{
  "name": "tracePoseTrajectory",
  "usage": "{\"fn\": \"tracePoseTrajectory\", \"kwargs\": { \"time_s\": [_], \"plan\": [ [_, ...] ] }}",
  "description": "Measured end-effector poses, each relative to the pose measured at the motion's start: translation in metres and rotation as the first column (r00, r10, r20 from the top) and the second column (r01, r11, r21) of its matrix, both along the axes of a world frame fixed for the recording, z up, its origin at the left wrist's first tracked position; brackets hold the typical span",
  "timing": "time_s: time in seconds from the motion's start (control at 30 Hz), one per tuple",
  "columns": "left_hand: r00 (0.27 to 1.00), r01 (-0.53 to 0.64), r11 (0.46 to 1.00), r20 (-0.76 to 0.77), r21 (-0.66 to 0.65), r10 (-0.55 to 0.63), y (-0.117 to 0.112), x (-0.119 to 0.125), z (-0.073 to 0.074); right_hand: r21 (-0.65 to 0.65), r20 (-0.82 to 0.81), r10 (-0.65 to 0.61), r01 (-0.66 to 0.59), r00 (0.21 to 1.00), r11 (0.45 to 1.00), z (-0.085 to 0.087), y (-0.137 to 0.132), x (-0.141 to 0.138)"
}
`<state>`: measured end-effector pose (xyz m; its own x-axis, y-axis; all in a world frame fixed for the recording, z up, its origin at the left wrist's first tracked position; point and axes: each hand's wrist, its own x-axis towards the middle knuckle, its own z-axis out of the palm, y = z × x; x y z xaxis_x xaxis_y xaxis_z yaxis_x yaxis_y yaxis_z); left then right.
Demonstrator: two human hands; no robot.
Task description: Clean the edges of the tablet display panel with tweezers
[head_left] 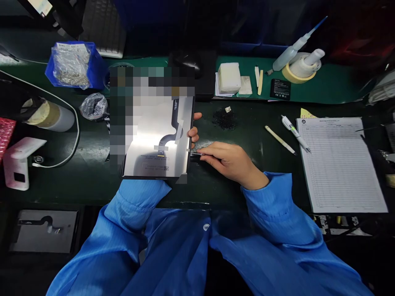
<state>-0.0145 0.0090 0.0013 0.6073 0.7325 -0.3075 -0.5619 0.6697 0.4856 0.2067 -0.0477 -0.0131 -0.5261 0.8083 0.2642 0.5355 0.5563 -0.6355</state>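
A tablet-sized display panel [148, 152] with a silvery metal back and a black ribbon cable [175, 119] is held up over the bench, tilted toward me. My left hand [193, 132] supports it from beneath; only some fingertips curl past its right edge, and the palm is hidden. Part of the panel is blurred by pixel blocks. My right hand [226, 160] pinches thin metal tweezers [197, 154], whose tip meets the panel's lower right edge. A clear tab [182, 178] sticks out at the bottom right corner.
Black scraps [224, 119] lie beyond my right hand. A pen [295, 133] and a paper form [339, 164] are at right. On the back shelf are a blue bin [74, 65], white pads [228, 78] and a dropper bottle [290, 53]. Another panel [45, 242] lies lower left.
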Motion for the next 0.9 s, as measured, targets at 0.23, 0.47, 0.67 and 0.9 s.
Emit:
{"fn": "tracePoseTrajectory", "kwargs": {
  "time_s": [0.23,0.47,0.67,0.9],
  "plan": [
    [0.998,0.009,0.999,-0.058,-0.042,-0.012,-0.006,0.006,0.026,0.091,-0.043,-0.025,0.028,0.999,0.995,-0.003,0.003,0.002],
    [1.0,0.016,1.0,-0.008,0.01,-0.016,-0.006,0.005,0.015,0.13,-0.006,-0.008,0.009,1.0,0.991,-0.004,0.002,0.001],
    [0.993,0.077,0.994,0.079,0.079,-0.083,-0.003,-0.003,-0.004,0.15,0.014,-0.001,-0.001,1.0,0.989,-0.004,0.003,0.0],
    [0.993,0.068,0.997,0.097,0.036,-0.071,-0.003,-0.004,-0.008,0.133,0.037,-0.008,0.003,0.999,0.991,-0.004,0.002,0.001]
  ]
}}
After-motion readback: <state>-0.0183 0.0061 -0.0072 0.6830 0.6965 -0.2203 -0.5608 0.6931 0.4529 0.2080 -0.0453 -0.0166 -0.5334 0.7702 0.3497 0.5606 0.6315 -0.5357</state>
